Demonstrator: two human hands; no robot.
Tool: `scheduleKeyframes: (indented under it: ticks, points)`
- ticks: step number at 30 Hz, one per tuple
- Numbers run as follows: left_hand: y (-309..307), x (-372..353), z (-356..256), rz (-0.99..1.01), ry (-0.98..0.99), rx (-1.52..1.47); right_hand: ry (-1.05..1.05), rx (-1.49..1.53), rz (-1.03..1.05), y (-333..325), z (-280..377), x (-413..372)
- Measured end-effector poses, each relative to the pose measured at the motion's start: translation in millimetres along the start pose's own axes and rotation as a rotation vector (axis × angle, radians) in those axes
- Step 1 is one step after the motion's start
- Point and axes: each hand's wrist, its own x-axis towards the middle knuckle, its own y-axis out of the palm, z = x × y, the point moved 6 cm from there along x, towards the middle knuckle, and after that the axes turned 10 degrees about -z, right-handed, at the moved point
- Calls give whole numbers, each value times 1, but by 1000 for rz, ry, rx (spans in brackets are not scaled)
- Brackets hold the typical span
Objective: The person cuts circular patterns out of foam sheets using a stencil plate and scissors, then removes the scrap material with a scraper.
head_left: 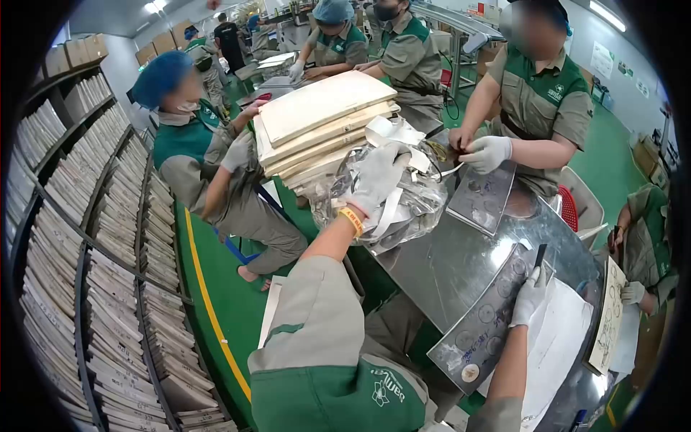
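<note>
My left hand [380, 176], in a pale glove with a yellow wristband below it, reaches forward over a clear plastic bag [423, 212]. White strips [392, 209] lie in and on the bag around the glove. The fingers bend down together beyond the knuckles, and I cannot tell what they hold. Also gloved, my right hand [529, 297] is closed at the right edge of a grey board [481, 327] marked with circles and handwriting. A narrow black piece [540, 255] sticks up above those fingers. White sheeting [558, 331] lies under the board's right side.
A stack of cream boards [327, 108] stands beyond the bag. Across the metal table [425, 277], a co-worker [540, 101] handles a strip over another grey board [484, 198]. Another person [191, 137] sits left of the stack. Tall shelves [79, 237] packed with boards line the left.
</note>
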Motion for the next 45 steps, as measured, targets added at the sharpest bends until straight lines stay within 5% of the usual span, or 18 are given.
scheduleKeyframes:
  ticks: [7, 9, 35, 41, 45]
  points:
    - [35, 26, 34, 21, 57, 354, 17, -29, 0, 1, -9, 1]
    - [47, 32, 45, 175, -51, 383, 48, -47, 6, 2, -15, 2]
    - [16, 20, 81, 47, -60, 437, 2, -28, -14, 3, -9, -1]
    - [-4, 17, 53, -54, -138, 393, 20, -46, -7, 0, -3, -1]
    - [-7, 11, 48, -279, -25, 281, 14, -53, -22, -1, -2, -3]
